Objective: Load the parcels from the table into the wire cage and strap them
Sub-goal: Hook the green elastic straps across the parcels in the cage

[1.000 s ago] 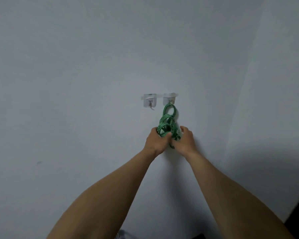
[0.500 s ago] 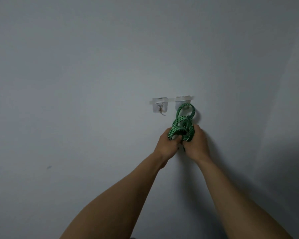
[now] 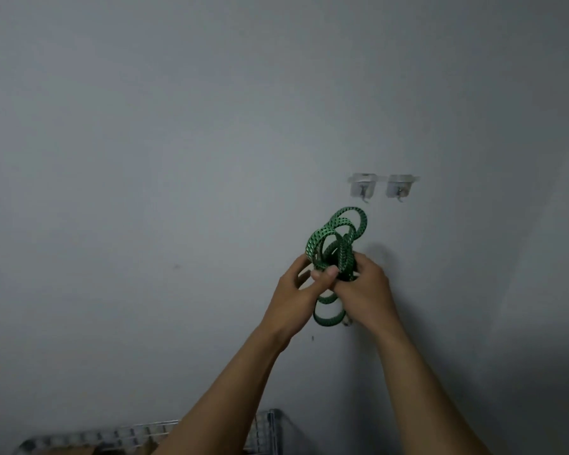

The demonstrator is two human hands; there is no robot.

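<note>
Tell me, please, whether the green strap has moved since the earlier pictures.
Yes. The green strap hung on the right wall hook; now it is off it, lower and to the left, gripped by the left hand and the right hand.

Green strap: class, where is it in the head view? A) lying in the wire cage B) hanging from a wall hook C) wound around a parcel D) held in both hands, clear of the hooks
D: the green strap is bunched in the grip of the left hand and the right hand, below the left hook and the right hook, which are both bare.
</note>
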